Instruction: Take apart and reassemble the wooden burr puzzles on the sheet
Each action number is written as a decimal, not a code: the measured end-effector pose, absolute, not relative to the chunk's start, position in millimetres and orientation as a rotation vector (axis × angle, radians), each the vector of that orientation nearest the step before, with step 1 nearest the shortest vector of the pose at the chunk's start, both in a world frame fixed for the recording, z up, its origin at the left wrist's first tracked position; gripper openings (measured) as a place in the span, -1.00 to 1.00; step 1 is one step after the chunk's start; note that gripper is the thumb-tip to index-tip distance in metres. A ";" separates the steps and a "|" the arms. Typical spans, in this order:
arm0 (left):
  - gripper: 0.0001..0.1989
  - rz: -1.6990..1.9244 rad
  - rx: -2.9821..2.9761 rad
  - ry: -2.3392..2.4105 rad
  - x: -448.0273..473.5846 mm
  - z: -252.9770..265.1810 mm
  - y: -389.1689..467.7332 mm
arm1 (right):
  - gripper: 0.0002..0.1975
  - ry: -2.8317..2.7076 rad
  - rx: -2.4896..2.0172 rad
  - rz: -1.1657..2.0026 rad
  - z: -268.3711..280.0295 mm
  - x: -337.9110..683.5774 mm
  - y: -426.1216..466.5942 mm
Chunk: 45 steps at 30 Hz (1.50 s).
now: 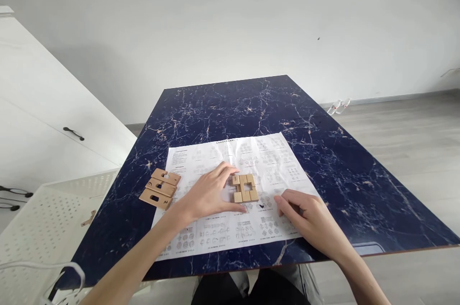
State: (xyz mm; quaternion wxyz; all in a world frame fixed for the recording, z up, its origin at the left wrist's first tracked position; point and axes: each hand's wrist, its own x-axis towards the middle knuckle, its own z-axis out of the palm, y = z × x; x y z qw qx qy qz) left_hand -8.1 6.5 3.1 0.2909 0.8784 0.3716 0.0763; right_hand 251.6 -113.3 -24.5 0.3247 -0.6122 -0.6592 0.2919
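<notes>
Small wooden puzzle pieces (246, 188) lie fitted together in a blocky shape with a square hole, and one piece carries a dark mark. They rest on a printed instruction sheet (287, 163). My left hand (212, 190) is at their left side, thumb and fingers apart, thumb tip just in front of the pieces and fingertips by their far left corner. To the right of them, my right hand (304, 214) rests at the sheet's edge with fingers loosely curled; nothing shows in it, and some fingertips are hidden.
Several flat wooden pieces (160, 189) with cut-out slots and numbers lie overlapping at the sheet's left edge. Beneath is a dark blue marbled table (223, 108). A white perforated shelf (72, 204) with a cable (43, 264) stands left, near a white cabinet (57, 89).
</notes>
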 end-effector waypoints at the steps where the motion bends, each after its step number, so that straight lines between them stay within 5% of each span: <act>1: -0.16 0.192 2.330 0.983 -10.3 3.4 7.8 | -0.57 -1.753 -1.602 0.776 -22.1 250.0 -111.1; 5: -0.27 0.202 2.255 0.937 -16.7 2.7 13.2 | -0.87 -1.859 -1.558 0.870 -13.1 243.1 -100.6; 10: -0.30 0.338 2.163 0.894 -22.9 -2.9 16.9 | -0.75 -2.028 -1.541 0.788 -7.8 235.5 -86.8; 15: -0.31 0.370 2.189 0.898 -24.9 -10.0 13.7 | -0.90 -2.141 -1.516 0.666 -8.6 236.4 -76.6; 26: -0.38 0.505 2.306 0.935 -21.4 -13.2 12.2 | -0.69 -1.450 -0.881 1.716 -5.8 254.3 -23.1; 31: -0.39 0.502 2.277 0.992 -20.4 -13.0 13.7 | -0.67 -1.348 -0.673 1.929 -12.9 249.5 0.8; 35: -0.19 0.595 2.234 0.997 -20.6 -13.4 13.2 | -0.64 -1.250 -0.614 2.004 -21.0 247.9 8.8; 39: -0.46 0.851 1.983 0.967 -17.8 -7.8 6.6 | -0.64 -1.281 -0.529 2.041 -23.5 243.5 7.5; 45: -0.61 0.779 1.485 0.872 -7.4 0.1 -1.3 | -0.69 -1.412 -0.549 1.892 -21.1 227.8 1.7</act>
